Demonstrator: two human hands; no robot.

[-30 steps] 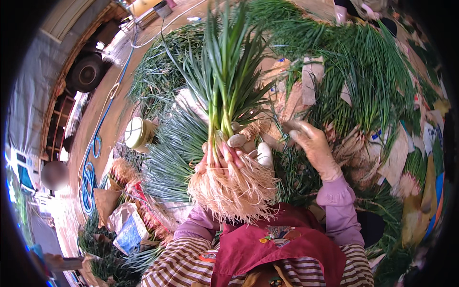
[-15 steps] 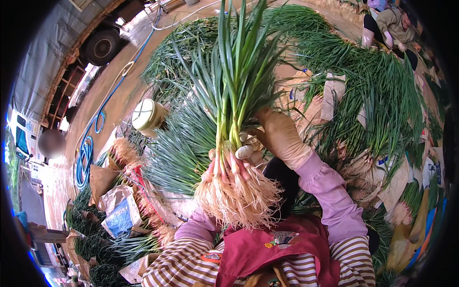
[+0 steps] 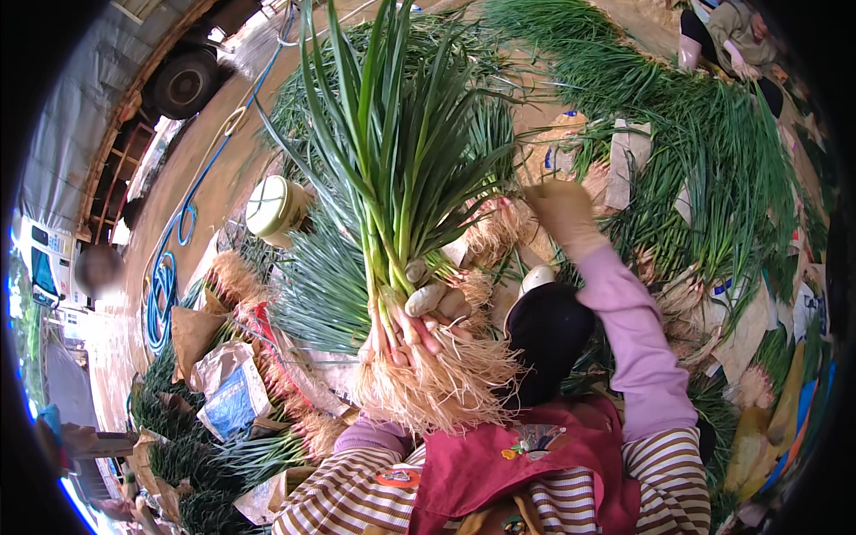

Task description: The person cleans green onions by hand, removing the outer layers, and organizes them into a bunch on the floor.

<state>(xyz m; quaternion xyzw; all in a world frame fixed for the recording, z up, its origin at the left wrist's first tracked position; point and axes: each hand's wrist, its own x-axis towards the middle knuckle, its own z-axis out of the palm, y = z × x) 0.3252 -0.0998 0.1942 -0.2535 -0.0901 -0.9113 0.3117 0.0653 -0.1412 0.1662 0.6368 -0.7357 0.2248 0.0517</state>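
Above your red apron [image 3: 499,455], a bunch of green onions [image 3: 392,169] stood nearly upright, leaves fanned toward the top of the view and long pale roots [image 3: 437,379] hanging down in front of your chest. Your left hand [image 3: 437,301] was closed around the lower stalks, just above the roots; its fingers came round the right side of the bunch and curled across the front, while the palm and wrist were hidden behind it. Only a little of your left sleeve [image 3: 374,434] showed, low down, below the roots.

Your right hand [image 3: 562,216] was well apart from that bunch, out ahead and to the right. Your right sleeve [image 3: 633,334] rose from the lower right, the forearm slanting up and inward, with the back of the hand showing. Its fingers looked bent, beside another root cluster [image 3: 495,230], but you could not tell whether they had hold of anything.

To the left of the held bunch lay a spread of green onions [image 3: 325,308], with a cream bucket [image 3: 275,207] just beyond it. A large green onion heap [image 3: 713,178] covered the ground on the right. Farther out were a coiled blue hose [image 3: 160,308], a vehicle wheel [image 3: 185,82] and, at upper right, another person [image 3: 744,36].
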